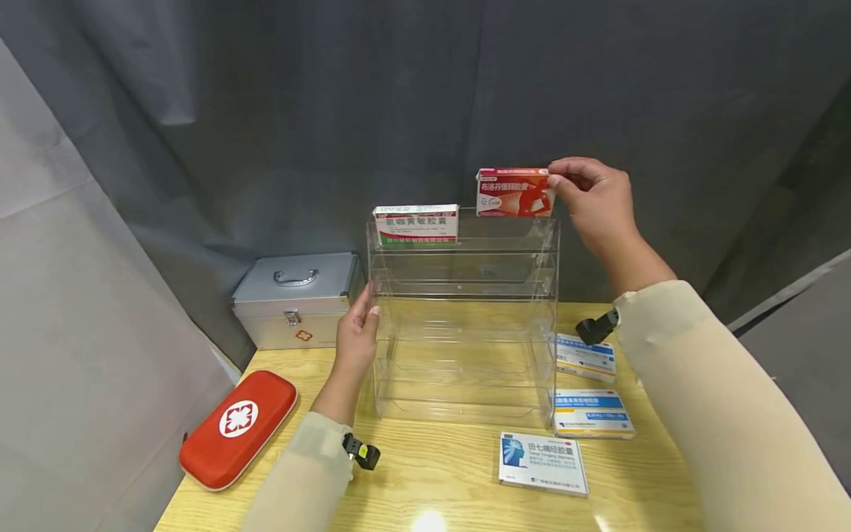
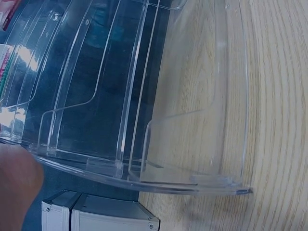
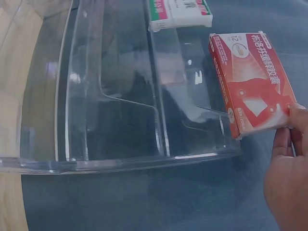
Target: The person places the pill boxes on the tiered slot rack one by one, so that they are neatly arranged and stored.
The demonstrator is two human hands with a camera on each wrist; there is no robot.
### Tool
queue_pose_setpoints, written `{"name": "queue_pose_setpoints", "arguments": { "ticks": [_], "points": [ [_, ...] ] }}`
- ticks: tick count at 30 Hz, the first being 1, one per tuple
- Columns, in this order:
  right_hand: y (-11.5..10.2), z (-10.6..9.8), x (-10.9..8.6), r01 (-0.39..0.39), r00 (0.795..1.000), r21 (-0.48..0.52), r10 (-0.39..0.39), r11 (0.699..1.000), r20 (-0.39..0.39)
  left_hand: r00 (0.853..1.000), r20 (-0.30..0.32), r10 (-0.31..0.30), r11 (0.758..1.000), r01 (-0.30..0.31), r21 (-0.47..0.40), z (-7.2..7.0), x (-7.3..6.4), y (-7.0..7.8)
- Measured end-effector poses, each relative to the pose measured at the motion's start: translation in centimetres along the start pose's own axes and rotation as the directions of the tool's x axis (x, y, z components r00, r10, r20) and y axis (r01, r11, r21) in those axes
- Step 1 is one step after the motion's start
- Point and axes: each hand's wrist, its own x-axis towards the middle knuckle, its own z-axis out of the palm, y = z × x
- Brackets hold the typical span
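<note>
My right hand point(image 1: 595, 199) pinches a red medicine box point(image 1: 513, 193) by its right end, thumb in front. The box is upright at the top right of a clear acrylic tiered rack point(image 1: 459, 288). In the right wrist view, the red box point(image 3: 255, 82) overlaps the rack's upper back edge. My left hand point(image 1: 357, 332) holds the rack's left side panel, and its thumb shows by the panel edge in the left wrist view. A white, green and red medicine box point(image 1: 419, 225) stands in the top tier at the left. The lower tiers show no boxes.
A silver first-aid case point(image 1: 299, 299) stands left of the rack, with a red zip case point(image 1: 239, 430) nearer the front. On the wooden table point(image 1: 425, 473) lie a white box point(image 1: 541, 464) in front and two blue-and-white boxes point(image 1: 592, 414) at the right. A grey curtain hangs behind.
</note>
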Motion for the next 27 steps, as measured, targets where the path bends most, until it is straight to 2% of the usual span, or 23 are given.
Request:
{"name": "queue_pose_setpoints", "arguments": {
  "ticks": [5,12,19,27],
  "points": [
    [0.8,0.7,-0.1,-0.013,1.000,-0.046,0.014,0.999,0.018,1.000,-0.001,0.012,1.000,-0.012,0.000,0.0,0.0,0.0],
    [2.8,1.2,-0.9,-0.008,0.999,-0.189,0.017,0.982,0.045,1.000,0.003,0.013,1.000,-0.013,0.024,0.0,0.0,-0.5],
    [3.6,1.6,-1.2,0.013,0.998,-0.217,0.000,0.976,0.056,1.000,0.010,0.015,1.000,-0.015,0.021,0.0,0.0,-0.2],
    [3.9,1.4,-1.1,0.035,0.997,-0.296,-0.011,0.955,0.083,0.999,0.020,0.027,1.000,-0.027,0.013,-0.2,0.0,-0.1]
  ]
}}
